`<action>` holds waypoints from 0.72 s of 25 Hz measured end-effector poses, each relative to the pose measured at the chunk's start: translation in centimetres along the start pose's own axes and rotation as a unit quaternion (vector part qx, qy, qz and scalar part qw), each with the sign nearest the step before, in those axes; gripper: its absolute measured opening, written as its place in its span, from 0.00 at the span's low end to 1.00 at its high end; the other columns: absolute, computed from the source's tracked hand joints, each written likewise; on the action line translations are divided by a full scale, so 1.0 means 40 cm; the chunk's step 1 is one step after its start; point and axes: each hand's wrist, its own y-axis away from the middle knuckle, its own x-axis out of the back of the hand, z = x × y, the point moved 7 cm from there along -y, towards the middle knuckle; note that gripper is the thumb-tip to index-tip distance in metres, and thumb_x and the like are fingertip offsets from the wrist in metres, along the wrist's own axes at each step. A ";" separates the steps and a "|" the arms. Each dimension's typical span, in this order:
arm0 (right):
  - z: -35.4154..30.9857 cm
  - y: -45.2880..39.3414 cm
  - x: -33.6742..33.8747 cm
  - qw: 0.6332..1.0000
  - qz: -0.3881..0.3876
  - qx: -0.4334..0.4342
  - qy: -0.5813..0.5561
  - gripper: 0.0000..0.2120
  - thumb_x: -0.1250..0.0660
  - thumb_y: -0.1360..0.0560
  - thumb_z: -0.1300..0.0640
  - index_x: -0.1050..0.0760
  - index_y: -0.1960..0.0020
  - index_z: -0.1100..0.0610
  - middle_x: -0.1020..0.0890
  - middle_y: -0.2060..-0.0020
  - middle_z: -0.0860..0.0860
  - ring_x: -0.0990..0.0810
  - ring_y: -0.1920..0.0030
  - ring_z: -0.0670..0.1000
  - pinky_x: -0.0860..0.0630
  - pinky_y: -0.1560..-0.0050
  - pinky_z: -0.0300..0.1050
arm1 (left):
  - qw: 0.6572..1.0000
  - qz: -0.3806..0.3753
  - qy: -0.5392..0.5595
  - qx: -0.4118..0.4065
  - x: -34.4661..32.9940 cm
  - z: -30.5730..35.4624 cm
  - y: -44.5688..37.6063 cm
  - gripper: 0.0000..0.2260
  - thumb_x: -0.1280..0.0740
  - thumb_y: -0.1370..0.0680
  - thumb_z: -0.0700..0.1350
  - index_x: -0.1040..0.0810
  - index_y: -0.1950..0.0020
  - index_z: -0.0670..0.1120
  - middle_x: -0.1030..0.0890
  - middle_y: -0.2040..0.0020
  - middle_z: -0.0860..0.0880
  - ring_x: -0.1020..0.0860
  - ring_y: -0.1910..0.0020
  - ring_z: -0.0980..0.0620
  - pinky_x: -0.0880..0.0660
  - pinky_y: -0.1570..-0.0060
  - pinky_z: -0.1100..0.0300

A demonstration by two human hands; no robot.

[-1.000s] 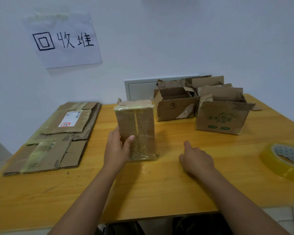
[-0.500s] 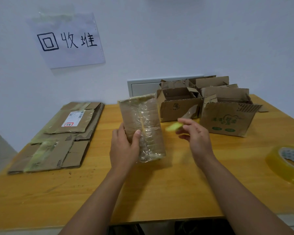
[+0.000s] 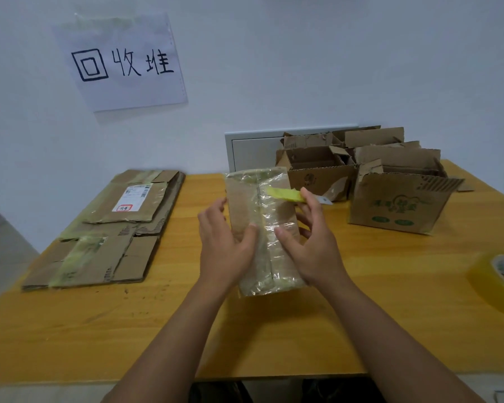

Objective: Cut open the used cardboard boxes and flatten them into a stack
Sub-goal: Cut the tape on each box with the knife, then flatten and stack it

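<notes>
Taped cardboard box (image 3: 262,228) gripped by left hand (image 3: 224,248); right hand (image 3: 312,242) pinching yellow cutter (image 3: 285,194).

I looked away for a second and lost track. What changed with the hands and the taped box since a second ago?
The right hand left the table, picked up a yellow cutter and came to the taped box, thumb on its front, cutter held at its top. The left hand, gripping throughout, lifted the box off the table and tilted it back. The flattened stack, open boxes and tape roll stayed put.
</notes>
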 end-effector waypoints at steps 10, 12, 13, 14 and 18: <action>-0.077 0.008 0.021 0.966 0.113 0.150 0.180 0.29 0.26 0.28 0.55 0.31 0.29 0.53 0.22 0.44 0.49 0.26 0.46 0.46 0.25 0.49 0.45 | 0.993 -0.020 0.069 -0.091 -0.005 0.021 -0.083 0.27 0.37 0.23 0.48 0.39 0.25 0.51 0.42 0.30 0.59 0.40 0.28 0.58 0.38 0.28 0.53; -0.109 0.011 0.023 0.943 0.144 0.217 0.206 0.23 0.28 0.29 0.59 0.27 0.35 0.57 0.20 0.48 0.52 0.25 0.49 0.49 0.23 0.52 0.48 | 0.993 -0.018 0.073 -0.086 -0.010 0.021 -0.076 0.26 0.36 0.21 0.46 0.40 0.24 0.53 0.43 0.30 0.61 0.40 0.29 0.58 0.36 0.29 0.53; -0.121 0.010 0.022 0.937 0.147 0.238 0.207 0.21 0.29 0.28 0.57 0.27 0.37 0.57 0.20 0.50 0.53 0.25 0.50 0.50 0.23 0.53 0.48 | 0.993 -0.018 0.076 -0.084 -0.014 0.023 -0.069 0.26 0.36 0.21 0.45 0.41 0.24 0.53 0.44 0.30 0.62 0.40 0.28 0.59 0.36 0.29 0.53; -0.132 0.009 0.020 0.934 0.144 0.256 0.205 0.19 0.31 0.27 0.54 0.28 0.38 0.56 0.20 0.51 0.53 0.26 0.51 0.49 0.25 0.53 0.45 | 0.993 -0.019 0.078 -0.084 -0.018 0.026 -0.062 0.27 0.36 0.20 0.45 0.41 0.24 0.54 0.44 0.30 0.62 0.41 0.28 0.58 0.36 0.29 0.53; -0.159 0.012 0.008 0.917 0.125 0.312 0.214 0.21 0.33 0.25 0.41 0.30 0.42 0.56 0.21 0.53 0.55 0.26 0.54 0.51 0.29 0.52 0.41 | 0.992 -0.017 0.085 -0.088 -0.025 0.032 -0.046 0.28 0.36 0.20 0.44 0.42 0.23 0.53 0.45 0.26 0.56 0.42 0.26 0.57 0.38 0.28 0.55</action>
